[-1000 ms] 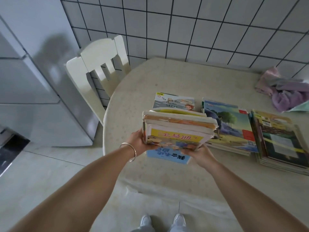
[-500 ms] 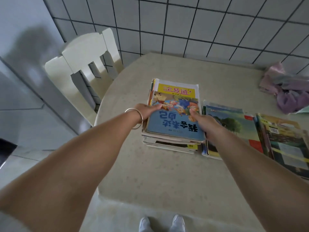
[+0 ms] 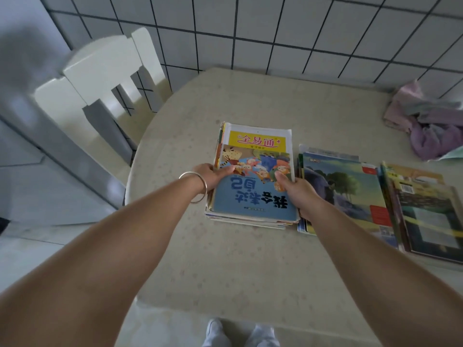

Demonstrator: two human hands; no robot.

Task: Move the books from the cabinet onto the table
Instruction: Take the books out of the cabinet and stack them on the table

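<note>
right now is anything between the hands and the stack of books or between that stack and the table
Nothing visible. The left hand and right hand both grip the stack of books, which already rests on the beige round table.

A white chair (image 3: 100, 78) stands at the far left, against the black-grouted tiled wall (image 3: 275, 31). Well to the chair's right a crumpled pink and purple cloth (image 3: 426, 121) lies below that wall. A grey cabinet front (image 3: 32, 156) stands just left of the chair.

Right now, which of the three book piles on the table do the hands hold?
The leftmost pile, topped by the blue book. The left hand and right hand grip its sides; the other two piles lie untouched to its right.
</note>
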